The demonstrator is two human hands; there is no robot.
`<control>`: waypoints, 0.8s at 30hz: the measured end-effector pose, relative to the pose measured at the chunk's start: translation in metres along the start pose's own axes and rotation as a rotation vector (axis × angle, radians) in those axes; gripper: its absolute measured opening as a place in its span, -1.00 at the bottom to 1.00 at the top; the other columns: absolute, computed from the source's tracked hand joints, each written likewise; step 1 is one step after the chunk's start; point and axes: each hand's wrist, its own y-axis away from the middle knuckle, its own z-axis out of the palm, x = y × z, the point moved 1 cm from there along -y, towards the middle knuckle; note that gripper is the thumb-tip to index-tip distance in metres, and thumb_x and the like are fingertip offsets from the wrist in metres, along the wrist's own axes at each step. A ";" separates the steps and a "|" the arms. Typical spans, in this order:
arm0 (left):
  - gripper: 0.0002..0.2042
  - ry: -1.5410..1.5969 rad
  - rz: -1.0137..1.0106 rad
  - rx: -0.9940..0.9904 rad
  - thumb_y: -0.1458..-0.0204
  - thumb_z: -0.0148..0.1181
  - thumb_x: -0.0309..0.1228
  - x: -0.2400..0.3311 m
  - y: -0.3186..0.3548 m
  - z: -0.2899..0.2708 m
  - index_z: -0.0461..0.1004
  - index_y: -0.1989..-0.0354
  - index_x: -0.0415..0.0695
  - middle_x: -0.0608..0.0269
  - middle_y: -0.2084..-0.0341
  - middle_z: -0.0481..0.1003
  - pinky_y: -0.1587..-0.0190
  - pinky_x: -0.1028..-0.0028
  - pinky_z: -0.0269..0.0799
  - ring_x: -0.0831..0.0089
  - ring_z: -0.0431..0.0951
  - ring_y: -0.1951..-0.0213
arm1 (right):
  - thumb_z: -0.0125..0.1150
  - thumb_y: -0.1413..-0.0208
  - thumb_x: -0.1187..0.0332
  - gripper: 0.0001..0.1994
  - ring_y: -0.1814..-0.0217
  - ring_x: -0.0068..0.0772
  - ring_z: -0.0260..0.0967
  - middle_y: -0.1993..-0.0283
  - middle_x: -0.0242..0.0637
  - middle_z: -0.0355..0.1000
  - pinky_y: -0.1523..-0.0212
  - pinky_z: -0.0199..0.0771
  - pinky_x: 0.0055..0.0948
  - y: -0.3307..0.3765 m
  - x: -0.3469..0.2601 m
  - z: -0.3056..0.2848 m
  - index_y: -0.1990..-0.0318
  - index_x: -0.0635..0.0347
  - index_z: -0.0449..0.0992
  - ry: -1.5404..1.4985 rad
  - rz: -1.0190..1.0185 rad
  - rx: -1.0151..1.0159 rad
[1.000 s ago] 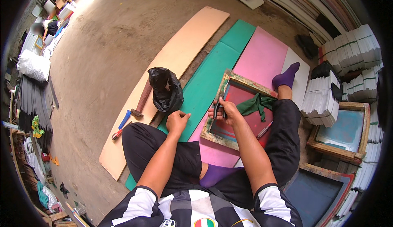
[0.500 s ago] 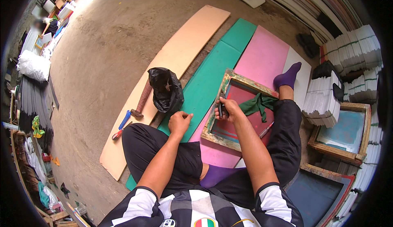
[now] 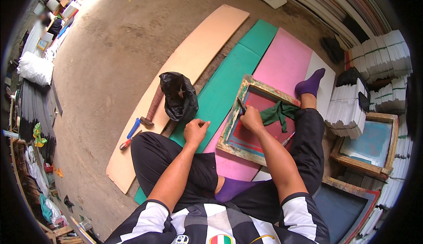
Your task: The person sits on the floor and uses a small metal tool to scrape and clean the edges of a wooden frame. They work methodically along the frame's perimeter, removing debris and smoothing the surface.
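My right hand (image 3: 252, 119) grips a dark hand tool (image 3: 241, 106), which looks like pliers, over the left part of a paint-stained wooden frame (image 3: 224, 136). Inside that frame is a reddish panel (image 3: 253, 101). A crumpled green cloth (image 3: 278, 113) lies across it, and a slim red-and-white stick like a pen (image 3: 288, 138) rests by my right leg. With thumb and fingers drawn together, my left hand (image 3: 196, 132) is above the green board (image 3: 216, 96); anything in that pinch is too small to see. Just beyond it stands an open black plastic bag (image 3: 178, 97).
On the peach board (image 3: 198, 37) at left lie a hammer (image 3: 152, 107), a blue-handled tool (image 3: 133, 128) and a red-handled one (image 3: 125, 144). Pink board (image 3: 282, 54) lies under the frame. Bundled white sheets (image 3: 348, 107) and more frames (image 3: 365, 138) stand at right.
My right hand has turned and shifted slightly right, and the dark tool now points up and away from me. My left hand has moved a little to the right, still pinched.
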 end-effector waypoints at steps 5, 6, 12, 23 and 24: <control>-0.63 0.346 0.036 -0.029 -0.08 0.39 -0.10 -0.029 -0.011 0.013 0.69 0.33 -0.24 0.13 0.48 0.66 0.39 0.32 0.48 0.37 0.63 0.49 | 0.18 0.04 0.43 -0.70 0.08 0.30 0.53 0.22 0.20 0.57 0.02 0.48 0.12 0.020 -0.013 0.000 0.09 0.24 0.55 0.043 -0.136 -0.008; -0.63 0.471 -0.030 -0.114 -0.11 0.38 -0.10 -0.027 -0.009 0.009 0.69 0.31 -0.25 0.18 0.47 0.65 0.44 0.38 0.43 0.45 0.57 0.52 | 0.19 0.04 0.42 -0.70 0.08 0.30 0.52 0.22 0.21 0.56 0.02 0.48 0.13 0.033 -0.021 0.001 0.09 0.23 0.55 0.047 -0.160 -0.050; -0.72 0.916 -0.282 -0.435 -0.22 0.29 -0.19 -0.008 -0.004 0.003 0.64 0.15 -0.19 0.32 0.36 0.62 0.65 0.63 0.11 0.74 0.28 0.66 | 0.21 0.05 0.34 -0.71 0.15 0.26 0.54 0.29 0.14 0.56 0.10 0.49 0.16 0.081 -0.052 0.022 0.11 0.15 0.54 0.141 -0.278 -0.224; -0.78 0.525 -0.200 -0.081 -0.08 0.37 -0.30 -0.034 -0.008 -0.008 0.67 0.44 -0.22 0.28 0.55 0.60 0.55 0.45 0.35 0.52 0.48 0.60 | 0.07 -0.41 0.12 -0.67 0.33 -0.33 0.62 0.30 -0.20 0.59 0.36 0.51 -0.37 0.074 -0.043 0.036 0.05 0.26 0.46 -0.615 0.022 -0.727; -0.74 0.272 -0.140 -0.023 -0.03 0.42 -0.25 -0.032 -0.006 -0.015 0.67 0.51 -0.21 0.16 0.58 0.63 0.35 0.27 0.52 0.30 0.63 0.50 | 0.05 -0.42 0.09 -0.65 0.30 -0.30 0.63 0.28 -0.17 0.59 0.34 0.53 -0.35 0.074 -0.044 0.027 0.00 0.26 0.43 -0.734 0.102 -0.704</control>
